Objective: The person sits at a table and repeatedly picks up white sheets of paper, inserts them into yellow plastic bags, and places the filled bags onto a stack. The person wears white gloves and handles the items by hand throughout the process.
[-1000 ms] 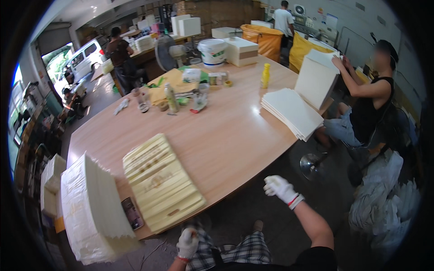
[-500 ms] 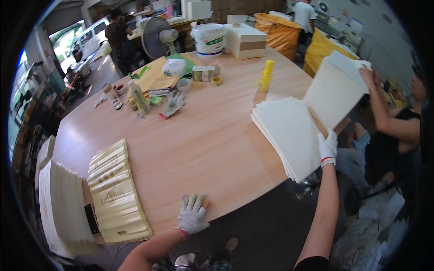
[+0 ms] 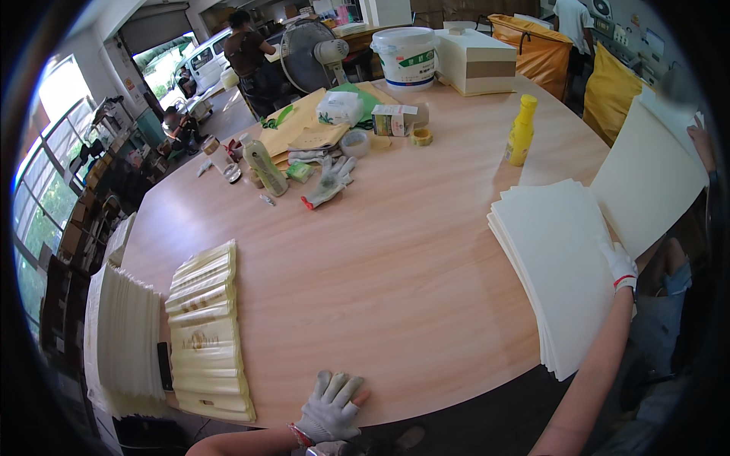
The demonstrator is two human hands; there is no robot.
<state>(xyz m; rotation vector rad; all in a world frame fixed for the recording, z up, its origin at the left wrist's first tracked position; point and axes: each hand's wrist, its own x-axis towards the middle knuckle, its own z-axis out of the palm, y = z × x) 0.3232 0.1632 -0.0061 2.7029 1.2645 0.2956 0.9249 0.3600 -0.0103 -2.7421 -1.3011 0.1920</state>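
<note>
My left hand (image 3: 332,405), in a white knit glove, lies flat with fingers spread on the near edge of the round wooden table (image 3: 380,258). My right hand (image 3: 620,264), also gloved, rests on the right edge of a stack of cream sheets (image 3: 551,262) at the table's right side; whether it pinches a sheet I cannot tell. A fanned row of pale yellow printed sheets (image 3: 205,334) lies just left of my left hand. Another person's hand (image 3: 703,144) holds up a single cream sheet (image 3: 646,178) beyond the stack.
A yellow squeeze bottle (image 3: 522,131) stands behind the stack. At the far side are a white bucket (image 3: 403,57), a cream box (image 3: 476,61), a fan (image 3: 308,52), loose gloves (image 3: 328,181), tape rolls and a green bottle (image 3: 264,166). A ribbed white pile (image 3: 125,334) sits at left.
My right hand went from hanging below the table edge up onto the cream stack. My left hand rose to the table's near edge and flattened there. The view moved closer over the table.
</note>
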